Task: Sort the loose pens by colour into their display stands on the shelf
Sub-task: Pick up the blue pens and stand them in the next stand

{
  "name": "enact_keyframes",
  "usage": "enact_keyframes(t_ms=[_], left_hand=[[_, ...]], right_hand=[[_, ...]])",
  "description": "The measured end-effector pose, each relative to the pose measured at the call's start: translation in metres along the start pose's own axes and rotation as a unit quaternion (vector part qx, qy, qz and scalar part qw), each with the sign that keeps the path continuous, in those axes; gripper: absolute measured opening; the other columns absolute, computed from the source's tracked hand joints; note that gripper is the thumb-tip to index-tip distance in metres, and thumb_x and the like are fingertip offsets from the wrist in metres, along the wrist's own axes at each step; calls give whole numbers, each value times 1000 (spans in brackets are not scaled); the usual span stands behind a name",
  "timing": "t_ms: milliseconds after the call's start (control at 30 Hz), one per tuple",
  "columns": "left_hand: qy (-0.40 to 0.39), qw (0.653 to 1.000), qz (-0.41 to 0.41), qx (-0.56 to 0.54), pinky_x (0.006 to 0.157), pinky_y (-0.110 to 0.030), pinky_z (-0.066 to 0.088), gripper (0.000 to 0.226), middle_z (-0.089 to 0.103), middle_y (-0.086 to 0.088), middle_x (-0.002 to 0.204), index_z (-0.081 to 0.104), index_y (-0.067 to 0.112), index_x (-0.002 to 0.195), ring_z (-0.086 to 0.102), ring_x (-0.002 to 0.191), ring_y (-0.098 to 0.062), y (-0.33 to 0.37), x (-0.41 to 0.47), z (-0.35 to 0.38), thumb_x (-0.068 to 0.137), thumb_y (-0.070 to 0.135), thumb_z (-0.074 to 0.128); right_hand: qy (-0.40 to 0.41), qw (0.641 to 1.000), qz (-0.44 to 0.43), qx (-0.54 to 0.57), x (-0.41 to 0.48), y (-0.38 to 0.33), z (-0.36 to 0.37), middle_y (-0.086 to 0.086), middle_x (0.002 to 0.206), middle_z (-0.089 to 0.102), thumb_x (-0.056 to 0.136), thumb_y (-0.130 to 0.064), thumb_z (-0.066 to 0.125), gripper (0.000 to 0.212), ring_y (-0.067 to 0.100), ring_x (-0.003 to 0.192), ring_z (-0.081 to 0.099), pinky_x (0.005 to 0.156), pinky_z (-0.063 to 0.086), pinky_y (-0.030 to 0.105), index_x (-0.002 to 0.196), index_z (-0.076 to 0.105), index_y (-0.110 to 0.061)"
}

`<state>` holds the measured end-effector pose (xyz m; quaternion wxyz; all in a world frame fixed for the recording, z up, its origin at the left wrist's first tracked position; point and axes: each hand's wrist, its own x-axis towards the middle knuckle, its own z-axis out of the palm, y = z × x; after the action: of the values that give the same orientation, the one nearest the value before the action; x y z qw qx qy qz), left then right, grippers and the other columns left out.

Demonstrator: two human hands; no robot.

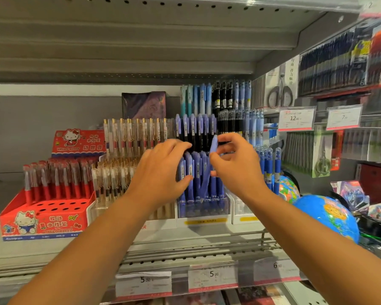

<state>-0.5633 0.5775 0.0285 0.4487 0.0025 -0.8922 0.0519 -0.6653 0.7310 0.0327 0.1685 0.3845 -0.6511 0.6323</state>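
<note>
Head view: looks forward into a shop shelf, both forearms reaching in.
Right hand: pinches a loose violet-blue pen between thumb and fingertips, pen tilted, lower end down-left toward the stand.
Left hand: curls over the matching front-row pens, fingers at their tops and thumb on the barrels, apparently gripping them aside.
Violet stand: sits mid-shelf, between the clear stand of gold-clipped pens and a white stand of darker blue pens; front row looks nearly full.
Step in hand: likely seating this pen among its own colour.
Next move: calls for finding a free hole, lowering the tip straight in, then letting go; the hole itself hides behind the barrels.
Red stand: stands far left, well apart, several open holes in front.
Shelf: grey metal, wire rail and price labels along the front edge.
Room: shop aisle; packaged scissors hang at right, a globe near the stands, an upper shelf overhead.
</note>
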Motion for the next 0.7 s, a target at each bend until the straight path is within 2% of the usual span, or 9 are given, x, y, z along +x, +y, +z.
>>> enact_keyframes(t_ms=[133, 233, 367, 467, 700], left_hand=[[-101, 993, -2, 65, 110, -45, 35, 92, 39, 4, 154, 29, 25, 153, 39, 139, -18, -8, 15, 6, 79, 60, 71], [-153, 985, -3, 86, 112, -46, 37, 98, 33, 2, 159, 22, 24, 155, 36, 143, -19, -11, 20, 11, 79, 64, 69], [-140, 986, -1, 91, 111, -44, 38, 98, 36, 2, 158, 24, 24, 154, 39, 141, -19, -14, 19, 16, 77, 65, 69], [-129, 987, 2, 93, 108, -43, 39, 98, 39, 2, 156, 27, 24, 153, 44, 138, -20, -14, 17, 17, 76, 66, 69], [-107, 992, 12, 69, 96, -41, 47, 87, 57, 4, 136, 43, 23, 142, 59, 117, -20, -11, 17, 14, 71, 59, 77]], right_hand=[[8, 999, -27, -27, 6, 9, 6, -11, 87, 60, 91, -17, 67, 29, 12, 77, 65, 67, 60, 40, 115, 55, -27], [5, 998, -38, -44, 9, 12, 10, -12, 88, 59, 91, -19, 67, 29, 10, 79, 64, 69, 60, 39, 115, 54, -29], [-19, 996, -45, -70, 6, 17, 14, -12, 90, 59, 92, -21, 67, 26, 9, 78, 63, 67, 59, 35, 111, 51, -31], [-59, 988, -60, -129, 2, 19, 19, -10, 89, 57, 91, -22, 66, 22, 10, 74, 62, 66, 54, 29, 105, 50, -29], [-94, 970, -63, -214, -1, 17, 23, -4, 91, 58, 91, -21, 66, 23, 14, 79, 59, 74, 54, 36, 109, 54, -16]])
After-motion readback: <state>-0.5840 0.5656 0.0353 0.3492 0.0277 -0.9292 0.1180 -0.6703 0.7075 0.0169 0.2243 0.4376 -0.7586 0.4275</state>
